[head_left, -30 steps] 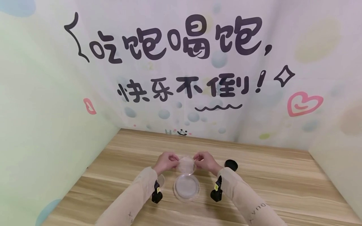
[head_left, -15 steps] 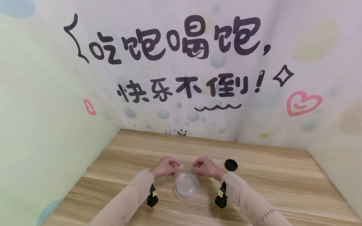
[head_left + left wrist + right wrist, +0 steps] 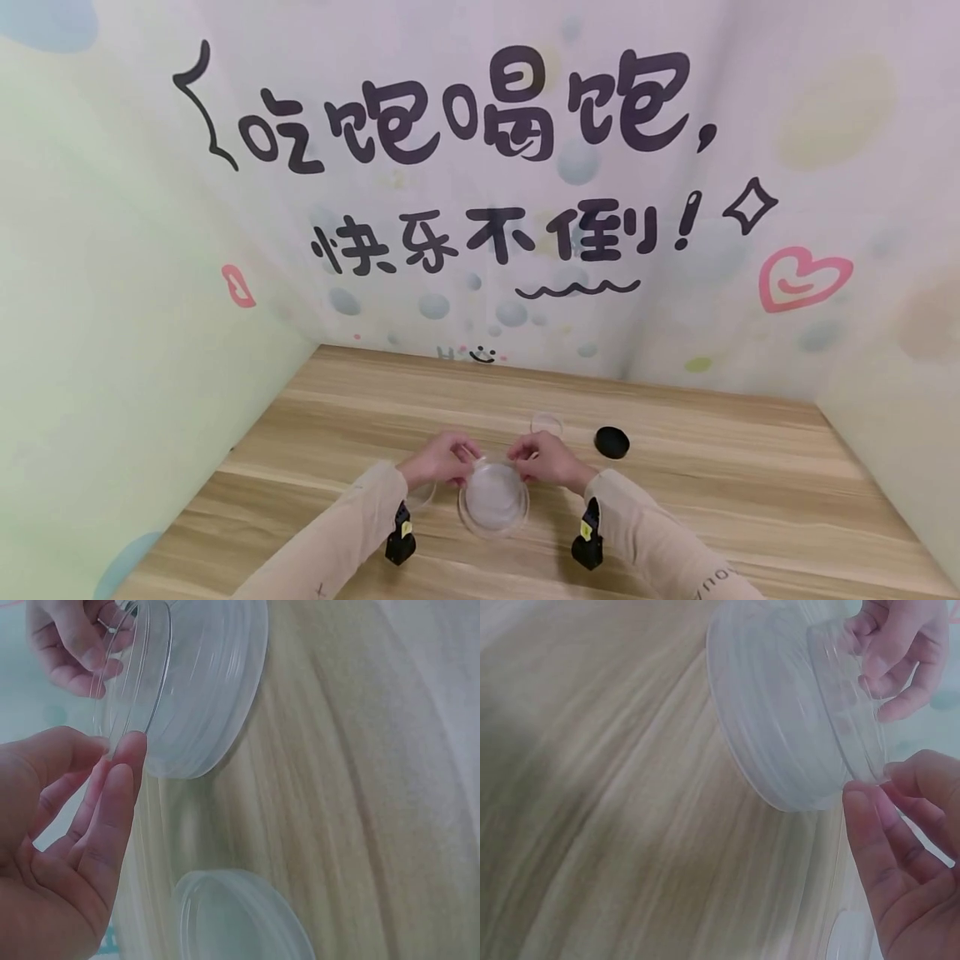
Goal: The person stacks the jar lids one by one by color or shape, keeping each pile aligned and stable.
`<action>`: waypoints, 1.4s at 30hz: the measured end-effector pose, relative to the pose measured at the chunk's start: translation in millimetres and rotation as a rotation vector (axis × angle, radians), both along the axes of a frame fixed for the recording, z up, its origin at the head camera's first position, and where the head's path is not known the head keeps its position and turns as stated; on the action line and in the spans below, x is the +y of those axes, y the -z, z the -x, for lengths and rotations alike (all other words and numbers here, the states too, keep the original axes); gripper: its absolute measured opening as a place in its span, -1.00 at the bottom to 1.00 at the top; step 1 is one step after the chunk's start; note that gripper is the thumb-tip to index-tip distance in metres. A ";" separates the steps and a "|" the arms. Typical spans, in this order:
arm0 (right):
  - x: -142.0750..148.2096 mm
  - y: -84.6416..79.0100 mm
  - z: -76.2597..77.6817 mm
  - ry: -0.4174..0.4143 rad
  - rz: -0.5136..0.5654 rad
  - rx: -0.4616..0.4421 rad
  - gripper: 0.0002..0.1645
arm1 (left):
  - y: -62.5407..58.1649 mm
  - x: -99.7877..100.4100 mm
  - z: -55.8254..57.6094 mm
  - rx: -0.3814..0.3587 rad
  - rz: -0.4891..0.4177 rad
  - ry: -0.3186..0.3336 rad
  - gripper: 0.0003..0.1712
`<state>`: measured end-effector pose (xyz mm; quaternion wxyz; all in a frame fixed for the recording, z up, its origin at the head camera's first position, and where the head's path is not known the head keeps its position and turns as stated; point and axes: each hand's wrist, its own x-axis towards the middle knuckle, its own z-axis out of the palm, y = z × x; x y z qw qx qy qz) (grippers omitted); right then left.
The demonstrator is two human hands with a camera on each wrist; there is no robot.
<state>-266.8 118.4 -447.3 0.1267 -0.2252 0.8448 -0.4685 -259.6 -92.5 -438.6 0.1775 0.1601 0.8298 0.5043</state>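
Observation:
Between my hands is a shallow clear round dish, like a petri dish (image 3: 154, 667), pinched at its left and right edges. My left hand (image 3: 446, 458) grips one edge between thumb and fingertips. Opposite it, my right hand (image 3: 550, 460) pinches the other edge the same way. The held dish is tilted close over a larger stack of clear round dishes (image 3: 493, 518) on the table, and overlaps its far part in the head view. In the right wrist view the held dish (image 3: 847, 705) is narrower than the stacked dishes (image 3: 761, 712).
Another clear round dish (image 3: 244, 922) lies on the table by my left wrist. A small clear dish (image 3: 547, 423) sits beyond my right hand, with a black round lid (image 3: 612, 442) to its right. A printed curtain (image 3: 480, 317) rises behind the wooden table (image 3: 750, 492).
Both hands have brought the held dish nearer and lower, from beyond the stack to over it. The small clear dish behind my right hand has come into view.

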 end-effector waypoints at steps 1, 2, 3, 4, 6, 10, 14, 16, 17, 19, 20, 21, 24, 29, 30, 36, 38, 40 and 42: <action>0.2 -0.5 -1.2 -0.002 0.002 0.004 -0.86 | -0.1 0.1 -1.1 0.001 -0.001 0.005 -0.80; 0.4 -0.9 -2.3 -0.001 0.005 0.003 -0.87 | -0.1 0.2 -1.6 0.000 -0.001 0.007 -0.80; 0.6 -1.1 -2.9 -0.004 0.008 0.006 -0.87 | -0.2 0.3 -2.2 0.004 -0.002 0.012 -0.80; 0.8 -1.4 -3.6 -0.005 0.009 0.007 -0.87 | -0.1 0.3 -2.7 0.009 -0.001 0.017 -0.80; 0.9 -1.3 -4.2 -0.010 0.005 0.016 -0.88 | -0.1 0.2 -3.5 0.018 0.001 0.024 -0.79; 1.1 -0.4 -5.9 -0.019 0.005 0.027 -0.89 | 0.4 -0.4 -4.4 0.025 0.015 0.024 -0.78; 0.8 0.9 -7.5 -0.023 0.006 0.025 -0.90 | 1.6 -1.0 -5.2 0.018 0.022 0.020 -0.78; 0.9 2.4 -7.7 -0.025 0.002 0.028 -0.90 | 2.3 -1.1 -5.5 0.018 0.020 0.025 -0.77; 0.8 3.4 -7.7 -0.026 0.001 0.029 -0.90 | 2.5 -1.0 -5.8 0.014 0.017 0.027 -0.77; 0.8 5.0 -7.9 -0.028 0.003 0.026 -0.89 | 3.0 -0.9 -6.3 0.010 0.010 0.033 -0.77; 0.8 5.7 -8.1 -0.029 0.006 0.026 -0.89 | 3.6 -0.9 -6.5 0.009 0.007 0.037 -0.77; 0.6 6.2 -8.3 -0.030 0.013 0.026 -0.88 | 4.0 -0.9 -6.6 0.007 0.005 0.040 -0.77; -0.3 6.2 -8.8 -0.032 0.019 0.028 -0.87 | 5.1 -1.1 -6.9 0.000 0.001 0.045 -0.76; -0.9 5.4 -9.6 -0.027 -0.001 0.037 -0.87 | 5.8 -1.0 -6.8 -0.001 0.007 0.040 -0.76; -0.9 5.1 -9.8 -0.026 -0.005 0.036 -0.88 | 5.9 -0.9 -6.6 0.000 0.008 0.040 -0.76; -1.7 5.7 -9.1 -0.034 -0.026 0.055 -0.88 | 6.2 -0.6 -5.9 -0.007 0.017 0.041 -0.76; -2.0 5.9 -8.7 -0.038 -0.035 0.065 -0.88 | 6.3 -0.8 -6.0 -0.010 0.022 0.043 -0.77; -2.3 6.2 -8.5 -0.040 -0.040 0.069 -0.89 | 6.3 -1.1 -6.1 -0.014 0.028 0.044 -0.78; -2.5 5.8 -8.7 -0.037 -0.045 0.063 -0.88 | 6.7 -1.2 -6.2 -0.017 0.034 0.045 -0.78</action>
